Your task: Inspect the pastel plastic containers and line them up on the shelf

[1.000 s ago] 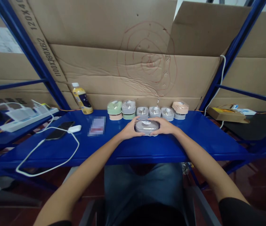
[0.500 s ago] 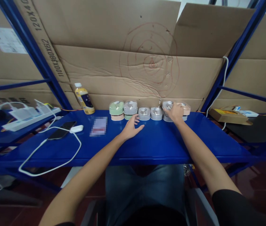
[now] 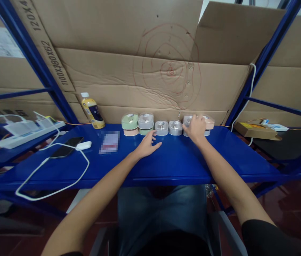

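Note:
A row of lidded plastic containers runs along the back of the blue shelf. At its left, a green container sits on a pink one, beside a grey one stacked on another green one. Two small single grey containers stand in the middle. My right hand is around the top of a grey stacked container at the right, thumb along its front, partly hiding it. A peach container stands beside that hand. My left hand is open in front of the left stacks, fingers apart.
A yellow drink bottle, a blurred-out card-like packet, and a phone with a white cable lie to the left. A power strip is farther left. Cardboard backs the shelf; blue posts flank it.
My right hand has moved slightly left over the grey stacked container, its thumb now across the front. My left hand stays almost still. The whole view has shifted a little.

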The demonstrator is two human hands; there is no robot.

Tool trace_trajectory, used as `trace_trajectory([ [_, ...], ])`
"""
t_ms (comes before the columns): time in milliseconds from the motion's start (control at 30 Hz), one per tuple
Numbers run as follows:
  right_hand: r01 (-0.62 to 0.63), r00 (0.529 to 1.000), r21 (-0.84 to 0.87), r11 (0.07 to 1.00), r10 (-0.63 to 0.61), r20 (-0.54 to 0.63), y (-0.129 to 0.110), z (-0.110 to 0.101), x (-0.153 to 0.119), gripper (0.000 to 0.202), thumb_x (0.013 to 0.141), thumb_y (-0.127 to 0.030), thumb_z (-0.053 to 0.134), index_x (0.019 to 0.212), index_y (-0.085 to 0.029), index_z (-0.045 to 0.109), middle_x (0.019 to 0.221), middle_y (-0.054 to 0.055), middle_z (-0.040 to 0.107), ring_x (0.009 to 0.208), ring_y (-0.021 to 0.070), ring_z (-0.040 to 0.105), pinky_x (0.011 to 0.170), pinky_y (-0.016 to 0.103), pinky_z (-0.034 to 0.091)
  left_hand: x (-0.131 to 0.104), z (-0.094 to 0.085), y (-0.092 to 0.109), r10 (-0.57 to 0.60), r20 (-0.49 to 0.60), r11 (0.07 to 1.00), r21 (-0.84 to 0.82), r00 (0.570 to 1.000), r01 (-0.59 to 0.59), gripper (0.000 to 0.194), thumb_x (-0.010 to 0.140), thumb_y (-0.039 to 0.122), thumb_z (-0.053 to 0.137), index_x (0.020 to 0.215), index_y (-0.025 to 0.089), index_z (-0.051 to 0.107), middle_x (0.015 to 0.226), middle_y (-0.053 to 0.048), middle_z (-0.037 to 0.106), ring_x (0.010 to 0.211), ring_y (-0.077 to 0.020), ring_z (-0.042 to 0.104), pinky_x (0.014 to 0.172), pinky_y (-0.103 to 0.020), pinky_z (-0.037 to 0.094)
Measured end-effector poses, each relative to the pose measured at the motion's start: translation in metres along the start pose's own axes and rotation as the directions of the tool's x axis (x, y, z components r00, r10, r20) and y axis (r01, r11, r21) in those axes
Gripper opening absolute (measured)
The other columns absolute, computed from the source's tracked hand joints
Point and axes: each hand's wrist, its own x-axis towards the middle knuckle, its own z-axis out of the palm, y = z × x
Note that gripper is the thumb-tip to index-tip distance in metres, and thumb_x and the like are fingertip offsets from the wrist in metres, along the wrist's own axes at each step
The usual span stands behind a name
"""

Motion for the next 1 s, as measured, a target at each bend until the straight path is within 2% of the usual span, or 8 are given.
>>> trace_trajectory([
  [100,0.359,0.928,0.107,0.927,-0.367,0.067,-0.026,0.011,-0.007,0.055,0.092,-0.045,0.066,0.135,-0.012,0.057,0.143,0.028,0.053,0.134,0.0467,0.047,0.111,0.063,0.039,0.0,0.002,-0.003,0.019,0.0,1.0,0.009,1.0,-0.019,0.065,0.088,0.043,0.071,0.143,0.02,0.044,0.128,-0.013,0.06,0.105,-0.0243,0.065,0.09,-0.044,0.058],
  [200,0.535,0.801,0.176,0.826,-0.563,0.203,-0.058,0.034,-0.013,0.068,0.088,-0.037,0.073,0.147,-0.014,0.049,0.161,0.024,0.041,0.147,0.0444,0.037,0.118,0.06,0.035,0.001,0.003,-0.006,0.034,-0.009,0.999,0.023,0.999,-0.034,0.062,0.087,0.042,0.071,0.141,0.022,0.046,0.126,-0.011,0.06,0.104,-0.0238,0.065,0.089,-0.043,0.058],
  [367,0.487,0.782,0.211,0.848,-0.53,0.327,-0.084,0.055,-0.023,0.072,0.09,-0.038,0.072,0.15,-0.008,0.044,0.16,0.029,0.042,0.151,0.042,0.036,0.121,0.057,0.033,0.001,-0.001,-0.008,0.046,-0.041,0.998,0.05,0.998,-0.043,0.059,0.086,0.039,0.071,0.138,0.022,0.048,0.126,-0.011,0.061,0.106,-0.0249,0.065,0.091,-0.044,0.058],
  [567,0.549,0.742,0.306,0.778,-0.622,0.251,-0.066,0.02,-0.049,0.053,0.091,-0.047,0.068,0.131,-0.013,0.057,0.14,0.022,0.058,0.134,0.0388,0.053,0.114,0.052,0.044,0.001,-0.009,0.001,0.103,-0.135,0.992,0.088,0.985,-0.091,0.058,0.088,0.044,0.072,0.136,0.019,0.05,0.132,-0.014,0.061,0.12,-0.0303,0.064,0.103,-0.048,0.055],
  [767,0.251,0.892,0.278,0.927,-0.333,0.306,-0.075,-0.009,-0.067,0.063,0.088,-0.064,0.065,0.126,-0.014,0.057,0.126,0.026,0.063,0.113,0.0442,0.065,0.093,0.056,0.055,-0.001,-0.015,0.008,0.112,-0.123,0.992,0.071,0.986,-0.104,0.065,0.092,0.055,0.067,0.141,0.017,0.048,0.142,-0.017,0.057,0.133,-0.033,0.058,0.114,-0.052,0.047],
  [833,0.205,0.867,0.263,0.943,-0.3,0.399,-0.077,-0.007,-0.066,0.071,0.085,-0.062,0.07,0.132,-0.012,0.055,0.129,0.029,0.062,0.113,0.0475,0.066,0.089,0.058,0.056,-0.001,-0.018,0.008,0.111,-0.074,0.993,0.049,0.991,-0.108,0.077,0.086,0.057,0.074,0.147,0.019,0.046,0.148,-0.017,0.054,0.138,-0.0345,0.055,0.117,-0.053,0.043],
  [900,0.243,0.804,0.354,0.903,-0.392,0.448,-0.072,-0.003,-0.062,0.075,0.081,-0.058,0.076,0.136,-0.012,0.054,0.13,0.027,0.064,0.115,0.0451,0.067,0.092,0.056,0.056,-0.002,-0.02,0.008,0.111,-0.007,0.994,0.013,0.994,-0.111,0.096,0.075,0.059,0.084,0.152,0.021,0.041,0.155,-0.018,0.048,0.145,-0.0373,0.048,0.121,-0.055,0.04],
  [1000,0.314,0.683,0.635,0.706,-0.632,0.365,-0.054,0.003,-0.052,0.085,0.071,-0.054,0.087,0.141,-0.018,0.054,0.136,0.018,0.065,0.124,0.0369,0.065,0.104,0.051,0.052,-0.002,-0.022,0.006,0.098,0.098,0.994,-0.067,0.99,-0.092,0.122,0.06,0.058,0.095,0.159,0.021,0.034,0.162,-0.022,0.04,0.151,-0.0417,0.041,0.123,-0.059,0.035],
])
